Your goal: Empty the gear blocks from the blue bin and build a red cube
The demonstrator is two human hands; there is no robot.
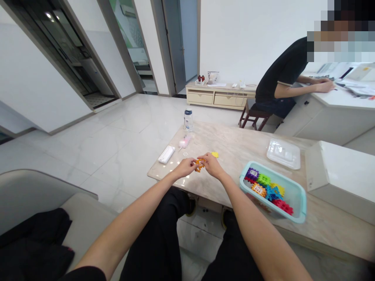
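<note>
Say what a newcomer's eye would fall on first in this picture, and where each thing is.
Probably the light-turquoise rectangular plastic basket of brightly coloured toothed plastic pieces, on the marbled table to the right. Next, perhaps the bare left hand and right hand holding an orange toothed plastic piece at the table's near side, with a yellow toothed piece lying beyond them.

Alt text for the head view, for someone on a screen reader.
A person's left hand and right hand hold an orange toothed piece over a marble-patterned table, near a yellow toothed piece. To the right sits a pale-blue basket of multicolored pieces. Beyond, another person in a dark top sits at a white desk.
</note>
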